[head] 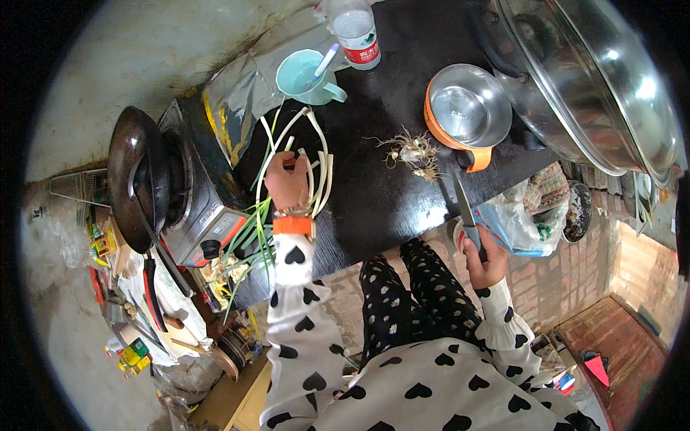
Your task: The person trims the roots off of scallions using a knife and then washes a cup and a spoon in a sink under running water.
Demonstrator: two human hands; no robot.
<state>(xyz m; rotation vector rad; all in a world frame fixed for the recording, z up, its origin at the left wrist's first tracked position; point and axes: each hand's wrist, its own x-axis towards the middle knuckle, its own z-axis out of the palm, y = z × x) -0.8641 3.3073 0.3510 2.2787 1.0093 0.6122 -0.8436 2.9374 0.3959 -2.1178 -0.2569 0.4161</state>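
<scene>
My left hand is on a bunch of long green onions at the left part of the black table. Its fingers are curled among the white stalks, while the green leaves trail down beside my wrist. My right hand, at the table's front edge, holds a knife by its grey handle, blade pointing away from me. Cut-off roots lie in a small heap between my hands. Just right of them stands a steel bowl with an orange outside and handle.
A light green mug with a pen-like object and a plastic bottle stand at the back. A large steel steamer pot is at the right, above a plastic bag. At the left, a wok rests by a gas stove.
</scene>
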